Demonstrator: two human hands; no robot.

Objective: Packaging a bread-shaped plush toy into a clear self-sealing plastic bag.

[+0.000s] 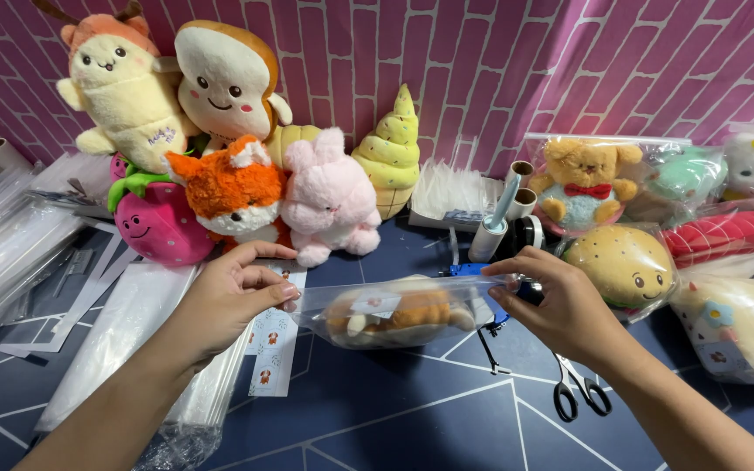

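A clear plastic bag (394, 314) with a brown and cream plush toy inside is held above the dark blue table (412, 419). My left hand (233, 292) pinches the bag's left end. My right hand (551, 301) pinches its right end, so the bag stretches between them. Just behind the bag lie a pink bunny plush (329, 201) and an orange fox plush (233, 187).
Plush toys stand along the pink brick wall: a strawberry (157, 222), a toast (224, 78), an ice cream cone (392, 153). Bagged toys pile at the right, including a bear (585, 185) and a burger (621, 266). Scissors (578, 388) lie below my right wrist. Empty bags (124, 323) lie at the left.
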